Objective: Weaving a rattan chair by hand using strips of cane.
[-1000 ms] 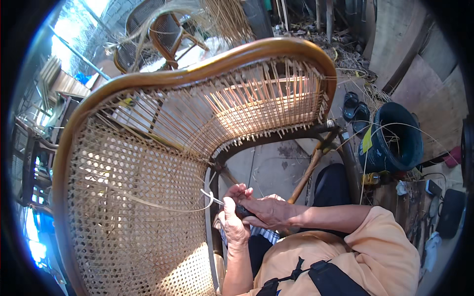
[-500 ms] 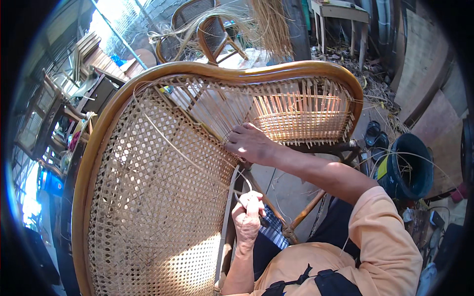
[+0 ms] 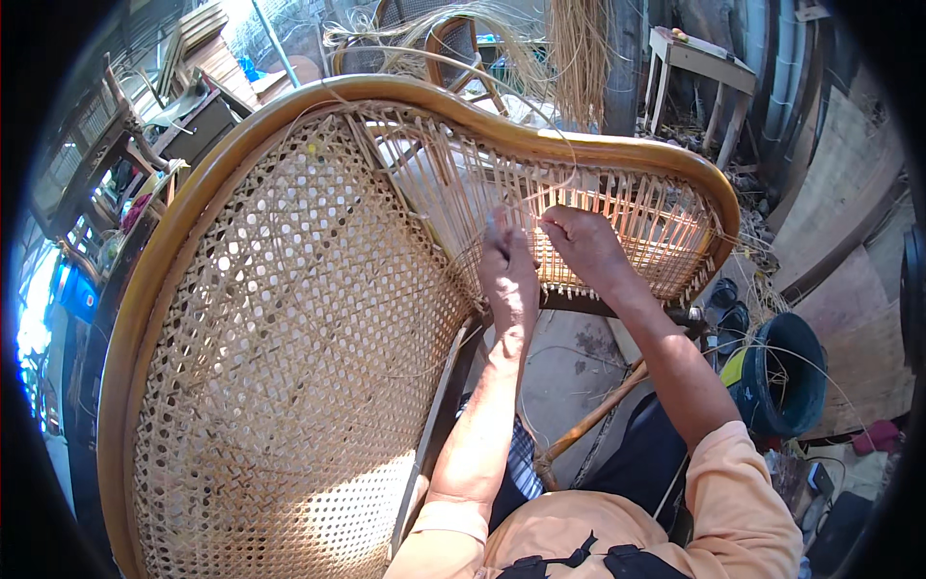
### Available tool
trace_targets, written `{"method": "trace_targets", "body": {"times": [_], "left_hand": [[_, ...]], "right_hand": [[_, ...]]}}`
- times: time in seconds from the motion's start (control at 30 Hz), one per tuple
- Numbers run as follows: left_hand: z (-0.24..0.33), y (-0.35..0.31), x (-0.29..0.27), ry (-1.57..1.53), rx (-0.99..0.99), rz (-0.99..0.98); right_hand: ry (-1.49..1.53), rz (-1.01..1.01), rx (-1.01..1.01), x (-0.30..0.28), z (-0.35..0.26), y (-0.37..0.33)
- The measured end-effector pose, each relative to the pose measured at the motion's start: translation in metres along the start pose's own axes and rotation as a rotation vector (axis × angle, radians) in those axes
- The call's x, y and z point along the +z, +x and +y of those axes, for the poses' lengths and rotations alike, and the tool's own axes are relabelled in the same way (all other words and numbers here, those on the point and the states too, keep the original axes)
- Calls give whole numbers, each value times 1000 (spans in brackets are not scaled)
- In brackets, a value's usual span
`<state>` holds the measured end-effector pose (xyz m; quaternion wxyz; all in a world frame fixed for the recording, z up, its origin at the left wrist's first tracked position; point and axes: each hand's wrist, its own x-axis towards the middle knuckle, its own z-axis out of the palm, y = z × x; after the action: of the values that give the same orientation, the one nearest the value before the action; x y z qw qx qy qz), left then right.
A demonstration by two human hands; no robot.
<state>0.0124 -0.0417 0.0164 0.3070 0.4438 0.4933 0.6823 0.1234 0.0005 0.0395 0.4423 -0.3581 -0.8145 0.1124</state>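
Observation:
A large chair frame of curved, varnished cane fills the middle. Its left side carries a finished open-hole cane mesh. On the right side, upright strands cross a band of tight weaving. My left hand is raised in front of these uprights, its fingertips blurred and closed on a loose cane strand that loops up over the top rail. Close on its right, my right hand pinches thumb and fingers together before the weave; what lies in the pinch is hidden.
A dark bucket with loose strands stands at the right. Behind the frame hangs a bundle of raw cane, beside a small wooden table. Stacked wood is at the far left. A wooden rail runs beneath my arms.
My left hand has risen from low beside the frame's edge to the uprights. My right hand has moved right and up, off the corner of the weave. The view has shifted slightly.

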Motion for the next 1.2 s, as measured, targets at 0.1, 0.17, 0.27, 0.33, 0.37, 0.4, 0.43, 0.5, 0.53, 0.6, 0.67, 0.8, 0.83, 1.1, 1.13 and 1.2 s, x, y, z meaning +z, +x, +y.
{"method": "trace_targets", "body": {"times": [0.1, 0.17, 0.27, 0.33, 0.37, 0.4, 0.43, 0.5, 0.53, 0.6, 0.67, 0.8, 0.83, 1.1, 1.13, 1.2], "left_hand": [[1, -18, 18, -270, 167, 283], [-24, -19, 17, -51, 176, 201], [-56, -25, 19, 119, 16, 28], [-60, -25, 20, 75, -124, -71], [-45, -28, 26, 87, 34, 24], [-37, -30, 30, 98, 192, 119], [-35, -20, 28, 122, 269, 130], [-15, -11, 19, 23, 192, 142], [-1, -10, 16, -80, 114, 152], [20, -11, 11, -293, -104, 107], [13, -9, 7, -232, 15, 73], [8, -10, -4, -106, 49, 64], [3, -8, -8, 120, 201, 89], [13, 11, -4, 74, 281, 234], [20, 8, -7, 31, -18, 232], [5, 8, -12, 89, 77, 212]], "right_hand": [[-2, 17, 111, -2, 0, -1], [-3, 68, 73, -1, 1, 1], [20, 144, 72, 11, 10, 0], [30, 121, 66, 14, 12, -1], [70, 114, 67, 11, 12, -4], [66, 119, 68, 6, 13, -4], [98, 99, 75, 1, 14, -3], [189, 65, 59, -1, 13, -6], [193, 70, 58, -3, 14, -8], [261, -12, 40, -6, 16, -14], [294, -9, 53, -8, 16, -17], [319, -117, 134, -14, 17, -19], [281, -102, 97, -16, 14, -21], [107, 115, 112, -10, -8, -9], [135, 96, 125, -12, 2, -6], [70, 84, 148, -7, 4, -2]]}}
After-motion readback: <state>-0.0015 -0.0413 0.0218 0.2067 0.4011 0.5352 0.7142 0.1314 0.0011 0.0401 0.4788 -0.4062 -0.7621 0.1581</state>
